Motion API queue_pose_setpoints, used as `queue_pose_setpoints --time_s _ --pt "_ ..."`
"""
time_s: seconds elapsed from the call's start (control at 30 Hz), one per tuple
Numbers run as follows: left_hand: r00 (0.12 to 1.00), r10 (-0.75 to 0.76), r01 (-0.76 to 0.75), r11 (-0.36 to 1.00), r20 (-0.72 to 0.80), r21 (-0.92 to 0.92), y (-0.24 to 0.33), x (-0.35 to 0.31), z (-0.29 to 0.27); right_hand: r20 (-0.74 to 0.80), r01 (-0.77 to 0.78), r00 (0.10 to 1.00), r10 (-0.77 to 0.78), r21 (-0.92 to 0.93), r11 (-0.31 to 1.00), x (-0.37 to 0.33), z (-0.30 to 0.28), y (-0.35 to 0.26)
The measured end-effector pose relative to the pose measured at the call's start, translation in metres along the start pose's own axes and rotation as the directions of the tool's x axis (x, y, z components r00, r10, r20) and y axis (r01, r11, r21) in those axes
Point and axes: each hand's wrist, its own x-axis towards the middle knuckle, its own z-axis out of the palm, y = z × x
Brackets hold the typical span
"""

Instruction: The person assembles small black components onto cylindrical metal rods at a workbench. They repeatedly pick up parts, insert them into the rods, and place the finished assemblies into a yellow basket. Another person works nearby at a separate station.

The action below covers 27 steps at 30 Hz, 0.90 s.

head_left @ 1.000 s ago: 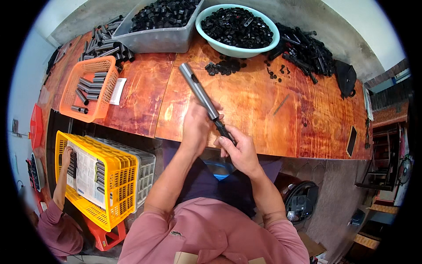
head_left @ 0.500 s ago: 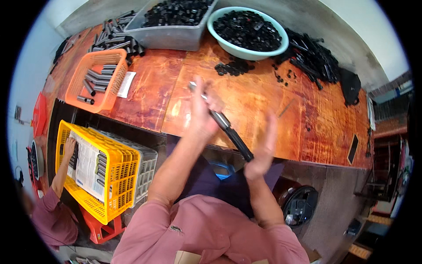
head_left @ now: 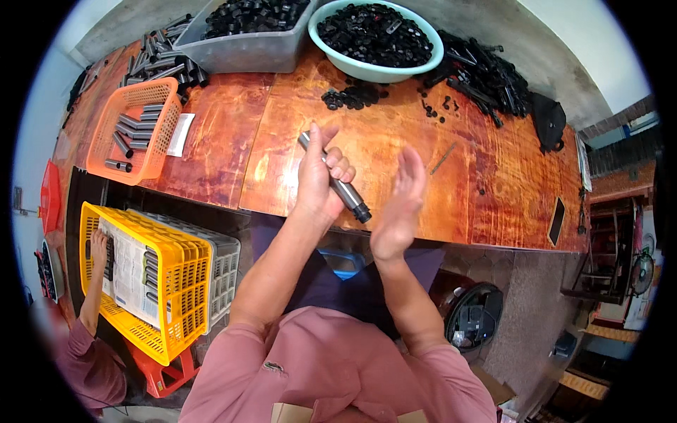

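Note:
My left hand (head_left: 316,180) is closed around a grey metal tube (head_left: 345,192), held slanting above the table's front edge. A short black threaded-looking end sticks out at the tube's lower right; the middle of the tube is hidden by my fingers. Just to the right, apart from the tube, my right hand (head_left: 399,211) is open with its fingers stretched upward, slightly blurred, and nothing shows in it.
An orange basket (head_left: 169,116) of tubes stands left on the wooden table (head_left: 218,148). Behind are a clear bin (head_left: 247,62), a pale green basin (head_left: 377,71) and piled black parts (head_left: 493,81). At lower left, another person's hand (head_left: 98,247) reaches into a yellow crate (head_left: 185,282).
The long black piece that stuck out of the tube toward my right palm now shows only as a short end. My right hand has moved up and left, nearer my left hand.

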Motion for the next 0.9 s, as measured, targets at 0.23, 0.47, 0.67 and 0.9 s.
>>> queue_pose_setpoints --time_s 0.23,0.47,0.67,0.9 --pt "0.994 0.091 -0.087 0.995 0.064 -0.058 0.029 0.005 -0.01 0.179 -0.326 0.924 0.337 -0.091 0.941 -0.016 -0.037 -0.012" --pt "0.972 0.231 -0.228 0.972 -0.041 0.063 0.021 0.003 -0.001 0.216 -0.189 0.938 0.271 -0.335 0.923 -0.016 -0.015 -0.004" --pt "0.964 0.262 -0.262 0.965 -0.038 0.016 0.016 -0.003 0.003 0.173 -0.377 0.897 0.407 -0.179 0.908 -0.017 -0.012 -0.001" --pt "0.97 0.238 -0.24 0.971 -0.052 -0.022 0.011 0.0 0.003 0.163 -0.369 0.899 0.406 -0.216 0.904 -0.016 -0.01 -0.003"
